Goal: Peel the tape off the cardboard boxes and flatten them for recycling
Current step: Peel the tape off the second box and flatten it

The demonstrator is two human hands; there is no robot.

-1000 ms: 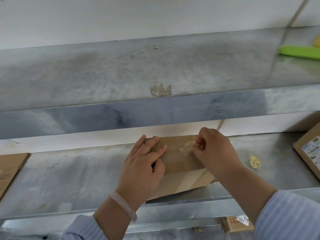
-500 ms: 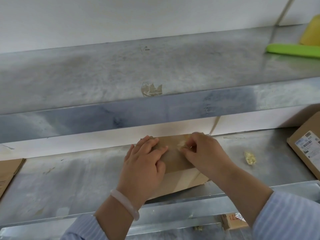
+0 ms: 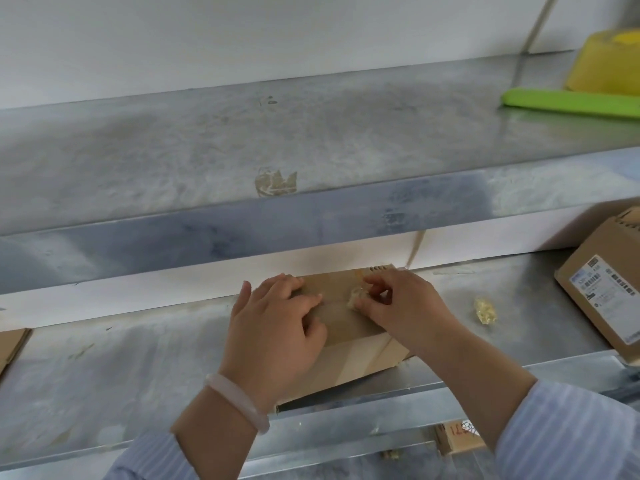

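A brushed steel upper shelf (image 3: 173,161), dull and scuffed, spans the view, with a torn scrap of old tape residue (image 3: 276,181) stuck near its front edge. Below it runs the steel desk (image 3: 121,368), equally scratched. On the desk lies a flattened brown cardboard box (image 3: 360,362), matte and smooth, with a crease running across it. Its long axis runs away from the person, its far end close to the white back wall and its near corner jutting just over the desk's front edge, turned slightly askew.

Both hands rest on the far half of the box. The left hand (image 3: 277,337) lies on the left side, fingers spread and pressing the cardboard flat, grasping nothing; a pale smooth bracelet (image 3: 239,401) circles the wrist. The right hand (image 3: 408,310) is just beside it on the right, with its fingers (image 3: 372,282) and thumb pinching a crumpled, translucent yellowish piece of tape (image 3: 356,295) at the box's surface.

A labelled cardboard box (image 3: 602,292) sits at the far right, and a small glossy tape wad (image 3: 589,311) lies on the desk between it and the right hand.
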